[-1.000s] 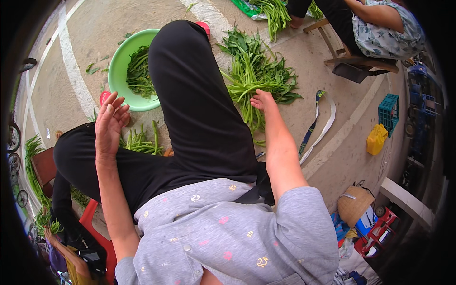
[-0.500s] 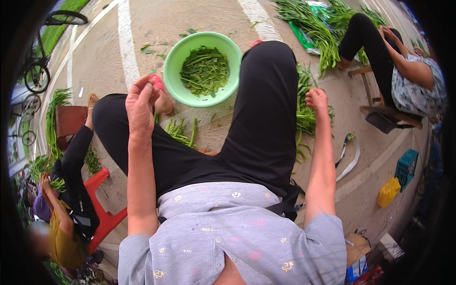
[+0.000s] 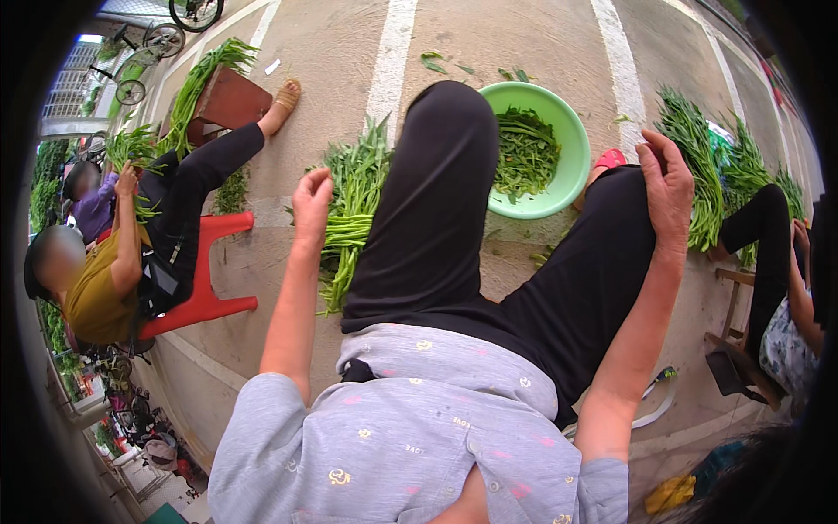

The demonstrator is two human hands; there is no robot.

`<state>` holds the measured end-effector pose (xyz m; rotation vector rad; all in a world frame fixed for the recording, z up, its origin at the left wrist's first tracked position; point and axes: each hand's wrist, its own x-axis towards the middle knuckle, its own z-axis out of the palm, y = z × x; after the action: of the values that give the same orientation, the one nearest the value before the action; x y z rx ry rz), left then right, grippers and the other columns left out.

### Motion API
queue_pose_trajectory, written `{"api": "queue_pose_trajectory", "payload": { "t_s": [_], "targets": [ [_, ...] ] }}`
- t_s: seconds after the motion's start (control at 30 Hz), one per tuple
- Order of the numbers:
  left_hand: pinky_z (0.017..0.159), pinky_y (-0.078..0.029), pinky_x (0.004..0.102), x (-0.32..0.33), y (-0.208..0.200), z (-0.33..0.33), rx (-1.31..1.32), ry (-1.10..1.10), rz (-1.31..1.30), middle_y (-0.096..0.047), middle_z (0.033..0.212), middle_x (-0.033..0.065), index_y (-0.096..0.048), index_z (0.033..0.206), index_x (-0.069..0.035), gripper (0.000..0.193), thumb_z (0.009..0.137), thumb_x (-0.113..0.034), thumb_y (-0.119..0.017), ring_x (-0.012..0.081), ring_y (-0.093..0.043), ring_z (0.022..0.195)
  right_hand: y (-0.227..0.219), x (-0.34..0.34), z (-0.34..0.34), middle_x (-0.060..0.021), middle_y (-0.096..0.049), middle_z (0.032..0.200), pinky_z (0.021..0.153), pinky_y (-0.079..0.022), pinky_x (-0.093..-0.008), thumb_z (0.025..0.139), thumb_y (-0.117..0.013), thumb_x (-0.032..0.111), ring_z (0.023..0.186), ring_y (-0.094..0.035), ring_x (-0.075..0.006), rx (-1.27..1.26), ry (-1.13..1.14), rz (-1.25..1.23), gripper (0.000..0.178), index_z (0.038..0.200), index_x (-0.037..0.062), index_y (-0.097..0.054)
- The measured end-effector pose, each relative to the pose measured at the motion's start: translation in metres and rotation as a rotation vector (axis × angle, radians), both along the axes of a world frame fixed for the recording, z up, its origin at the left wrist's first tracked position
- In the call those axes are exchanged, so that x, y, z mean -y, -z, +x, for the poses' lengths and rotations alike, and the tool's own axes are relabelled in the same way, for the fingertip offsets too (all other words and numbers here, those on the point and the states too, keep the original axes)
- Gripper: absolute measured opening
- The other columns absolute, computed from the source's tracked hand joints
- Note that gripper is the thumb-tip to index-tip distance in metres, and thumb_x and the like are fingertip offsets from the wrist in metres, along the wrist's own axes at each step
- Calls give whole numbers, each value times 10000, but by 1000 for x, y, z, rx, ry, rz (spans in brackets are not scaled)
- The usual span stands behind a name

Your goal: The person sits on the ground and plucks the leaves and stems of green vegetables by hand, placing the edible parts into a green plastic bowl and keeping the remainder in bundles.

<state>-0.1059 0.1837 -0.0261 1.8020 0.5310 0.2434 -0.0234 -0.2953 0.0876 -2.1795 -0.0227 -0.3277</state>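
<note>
My left hand (image 3: 312,205) is raised off my left thigh, its fingers curled in with nothing showing in them. Right beside it lies a bunch of long-stemmed leafy greens (image 3: 353,218) on the ground, along the outside of my left leg. My right hand (image 3: 668,188) hangs just past my right knee, fingers loosely bent, thumb slightly apart and nothing seen between them. Ahead of me, between my knees, stands a light green plastic basin (image 3: 572,140). Picked leaves and short stems (image 3: 526,157) lie inside it.
On the left, a person sits on a red plastic stool (image 3: 205,279) beside a brown box (image 3: 234,103) topped with greens. More greens (image 3: 694,166) lie at the far right, near another seated person. Loose leaves (image 3: 432,61) are scattered beyond the basin. Bicycles (image 3: 131,65) stand at the far left.
The view has swung left, so the basin now appears further right. My left hand has moved from over my left knee to beside the greens. My right hand's fingers have loosened from a fist.
</note>
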Motion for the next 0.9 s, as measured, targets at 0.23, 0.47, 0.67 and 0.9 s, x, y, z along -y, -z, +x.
{"api": "queue_pose_trajectory", "payload": {
  "t_s": [0.23,0.47,0.67,0.9],
  "targets": [
    [643,-456,269,-64,140,-121,-414,-173,156,-613,839,65,-599,957,-29,224,738,-55,-563,140,-561,718,3,3,5,-48,-616,879,744,-446,-230,840,-568,112,795,-560,-97,-34,-21,-6,217,1038,24,-580],
    [850,-371,414,-19,112,-124,-578,189,985,-478,1086,50,-488,1093,-128,437,681,-98,-631,248,-422,1071,4,10,3,-48,-620,856,722,-446,-226,842,-563,129,773,-563,-95,-46,20,-23,222,1039,27,-581],
    [938,-308,421,-14,105,-96,-596,415,1134,-379,1273,62,-350,1267,-113,662,669,-41,-624,269,-338,1191,5,9,7,-42,-615,850,726,-438,-225,849,-555,150,773,-558,-94,-61,18,-16,227,1035,22,-580],
    [996,-234,496,-21,114,-72,-714,636,1318,-276,1386,48,-262,1338,-125,715,701,11,-557,284,-251,1277,4,13,5,-42,-609,874,735,-434,-222,853,-552,147,792,-551,-91,-76,0,29,235,1046,15,-574]
  ]
}}
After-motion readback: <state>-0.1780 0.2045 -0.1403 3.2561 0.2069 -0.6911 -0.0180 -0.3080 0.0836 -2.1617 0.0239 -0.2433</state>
